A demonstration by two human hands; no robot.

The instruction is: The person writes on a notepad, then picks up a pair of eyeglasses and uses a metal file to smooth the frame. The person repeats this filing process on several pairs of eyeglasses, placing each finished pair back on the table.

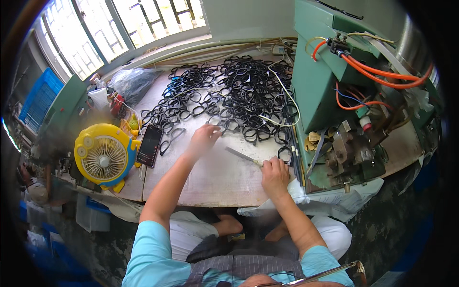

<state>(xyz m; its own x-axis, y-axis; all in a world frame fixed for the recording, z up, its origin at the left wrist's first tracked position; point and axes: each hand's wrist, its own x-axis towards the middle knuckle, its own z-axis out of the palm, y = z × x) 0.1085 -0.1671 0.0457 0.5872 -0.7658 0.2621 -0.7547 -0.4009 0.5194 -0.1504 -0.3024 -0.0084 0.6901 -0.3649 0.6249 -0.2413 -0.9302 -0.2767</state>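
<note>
While right hand point(276, 177) grips slim grey flat-bladed tool point(244, 155), black ring-shaped eyeglass frames point(245, 76) lie heaped

Where the blurred left hand point(204, 140) hovers beside them, I cannot tell its grasp. They cover the far side of a pale, scuffed tabletop point(205, 185); a green metal machine point(311, 86) stands right, a bright barred window point(148, 19) beyond left.

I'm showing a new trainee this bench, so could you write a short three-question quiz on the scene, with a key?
1. Multiple choice: what does the person's right hand hold?
A) a cup
B) a slim file-like tool
C) a hammer

2. True or false: the phone lies to the right of the yellow-and-blue fan.

3. Fill in: the machine to the right of the heaped dark eyeglass frames has a ____ housing.

Key: 1. B; 2. True; 3. green
</note>
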